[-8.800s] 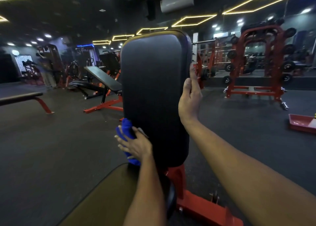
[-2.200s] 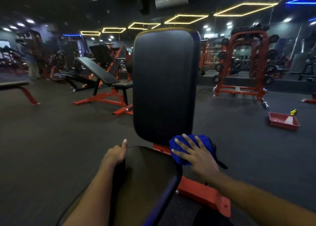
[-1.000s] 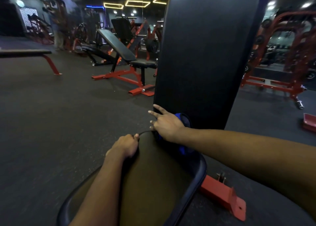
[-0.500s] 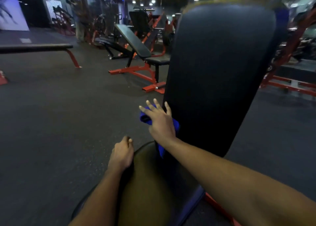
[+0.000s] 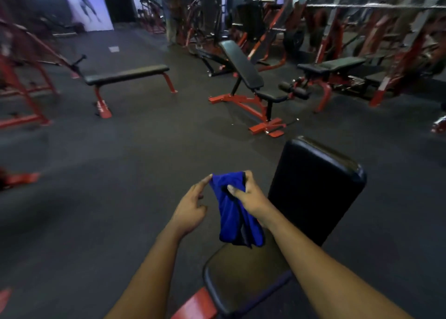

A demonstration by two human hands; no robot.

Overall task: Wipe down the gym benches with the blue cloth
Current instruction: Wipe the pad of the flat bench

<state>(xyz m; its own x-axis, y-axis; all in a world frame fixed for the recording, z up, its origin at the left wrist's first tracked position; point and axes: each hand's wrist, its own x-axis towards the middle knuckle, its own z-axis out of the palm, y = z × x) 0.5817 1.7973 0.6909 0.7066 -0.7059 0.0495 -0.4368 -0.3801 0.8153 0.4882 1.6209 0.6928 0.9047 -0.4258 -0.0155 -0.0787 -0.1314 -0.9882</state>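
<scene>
Dark rubber floor (image 5: 135,164) fills the scene, and everything stands straight on it. Near, at the bottom right, a bench with an upright black backrest (image 5: 316,190) and a dull seat pad (image 5: 241,275), its red frame (image 5: 195,305) poking out at the near edge. Far left of centre, a flat bench (image 5: 126,74) on red legs. Far centre, an incline bench (image 5: 243,68) on a red base, its feet planted on the floor. Far right, another low bench (image 5: 335,65), blurred. Red frames line the left edge and the back wall, too smeared to make out.
</scene>
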